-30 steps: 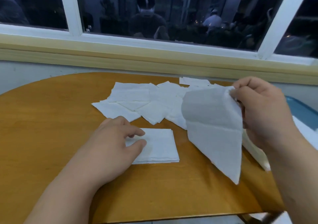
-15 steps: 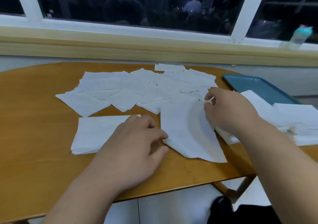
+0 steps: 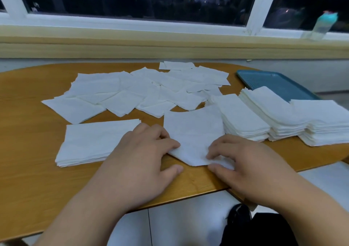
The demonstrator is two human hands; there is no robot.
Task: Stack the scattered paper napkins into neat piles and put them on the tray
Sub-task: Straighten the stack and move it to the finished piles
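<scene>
A single white napkin (image 3: 192, 132) lies flat on the wooden table (image 3: 28, 151) between my hands. My left hand (image 3: 143, 159) rests its fingertips on the napkin's lower left edge, thumb on the table. My right hand (image 3: 245, 162) pinches the napkin's lower right corner between fingers and thumb. A low neat pile (image 3: 94, 142) sits just left of my left hand. Several loose napkins (image 3: 132, 92) lie scattered and overlapping farther back. Three thick stacks (image 3: 243, 119), (image 3: 273, 113), (image 3: 324, 123) stand at the right, the outer two partly on the blue tray (image 3: 273, 81).
The table's front edge runs just under my wrists, with white floor tiles and a dark shoe (image 3: 239, 215) below. A window sill behind the table carries a bottle with a teal cap (image 3: 323, 24). The wall stands close behind the table.
My right hand has brought the napkin down from the air and laid it flat on the table. My left hand has left the low pile and moved right onto that napkin.
</scene>
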